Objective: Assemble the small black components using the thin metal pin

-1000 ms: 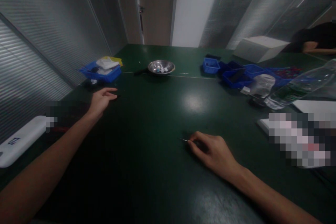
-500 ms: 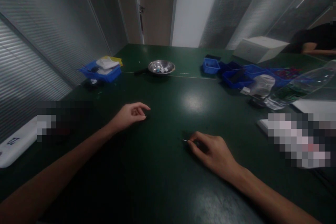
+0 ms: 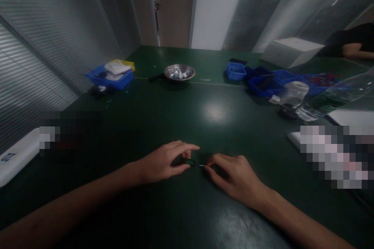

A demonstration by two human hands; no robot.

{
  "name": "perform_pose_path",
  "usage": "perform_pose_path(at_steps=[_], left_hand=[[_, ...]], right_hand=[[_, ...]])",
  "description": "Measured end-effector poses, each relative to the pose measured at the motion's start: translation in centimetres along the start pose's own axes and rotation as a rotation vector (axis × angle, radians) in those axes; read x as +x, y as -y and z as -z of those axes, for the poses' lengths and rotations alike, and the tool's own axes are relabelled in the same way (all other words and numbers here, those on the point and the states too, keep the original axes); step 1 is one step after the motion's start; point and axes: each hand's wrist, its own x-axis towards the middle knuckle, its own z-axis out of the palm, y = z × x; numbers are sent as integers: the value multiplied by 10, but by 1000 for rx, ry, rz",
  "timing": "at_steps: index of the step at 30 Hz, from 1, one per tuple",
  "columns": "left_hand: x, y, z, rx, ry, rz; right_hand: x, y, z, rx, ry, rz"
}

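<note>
Dark green table (image 3: 163, 210), metal bowl (image 3: 170, 72) toward the far side, white box (image 3: 288, 56), blue bins (image 3: 236, 75) at right

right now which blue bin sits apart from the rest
The far-left blue bin, topped by white items, is the only one left of the metal bowl; the other blue bins cluster to its right.

- Flat piece (image 3: 191, 162) in the left fingers (image 3: 181, 169), over the near half of the counter (image 3: 163, 113).
- Thin rod (image 3: 201, 165) in the right fingers (image 3: 214, 158), just beside the flat piece at its 3 o'clock.
- Bowl (image 3: 189, 69) at 12 o'clock, farther off.
- Basket (image 3: 121, 82) at 11 o'clock.
- Bin (image 3: 237, 75) at 1 o'clock, box (image 3: 288, 55) farther right.
- Bottle (image 3: 329, 101) at 2 o'clock, nearer than the box.
</note>
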Motion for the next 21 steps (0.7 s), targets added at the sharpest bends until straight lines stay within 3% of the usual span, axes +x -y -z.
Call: perform_pose_path(at_steps=[21], left_hand=[[3, 0, -4, 37, -4, -21]], right_hand=[[4, 3, -9, -33, -24, -1]])
